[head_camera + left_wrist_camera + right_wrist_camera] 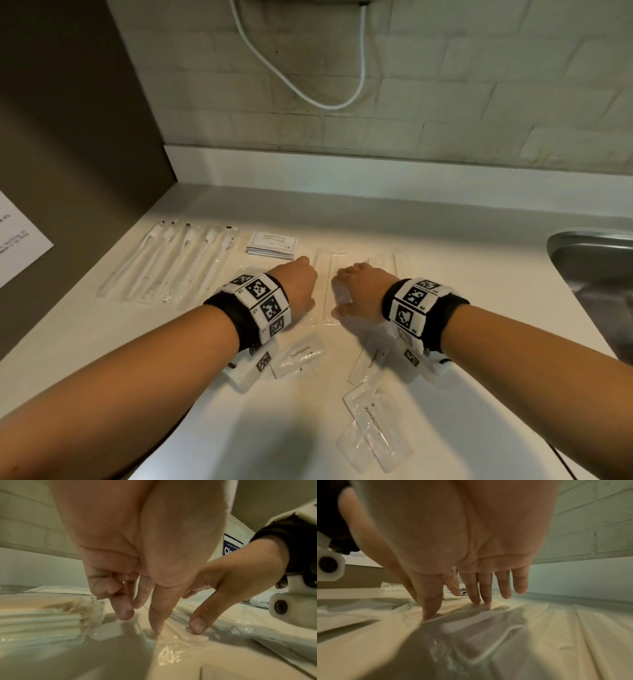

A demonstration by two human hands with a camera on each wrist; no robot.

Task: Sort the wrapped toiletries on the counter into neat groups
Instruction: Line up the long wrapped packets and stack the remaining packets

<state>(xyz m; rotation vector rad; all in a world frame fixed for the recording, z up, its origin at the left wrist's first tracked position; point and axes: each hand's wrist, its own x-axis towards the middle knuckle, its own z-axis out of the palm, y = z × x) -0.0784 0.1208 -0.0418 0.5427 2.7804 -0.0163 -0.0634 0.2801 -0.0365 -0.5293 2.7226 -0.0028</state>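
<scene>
Clear packet under both hands' fingertips.

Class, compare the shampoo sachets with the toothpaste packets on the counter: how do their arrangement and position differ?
The shampoo sachets sit squared in one stack; the toothpaste packets lie scattered at different angles. The shampoo sachets lie beyond the hands, toward the wall; the toothpaste packets lie nearer, under the wrists. Both are white with printed labels.

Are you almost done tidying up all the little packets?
About halfway. Done: white toothbrushes in clear wrappers lie side by side, and white shampoo sachets sit stacked. In hand: left hand and right hand press fingertips on long clear-wrapped sticks. Left: white toothpaste packets lie scattered nearest you.
</scene>
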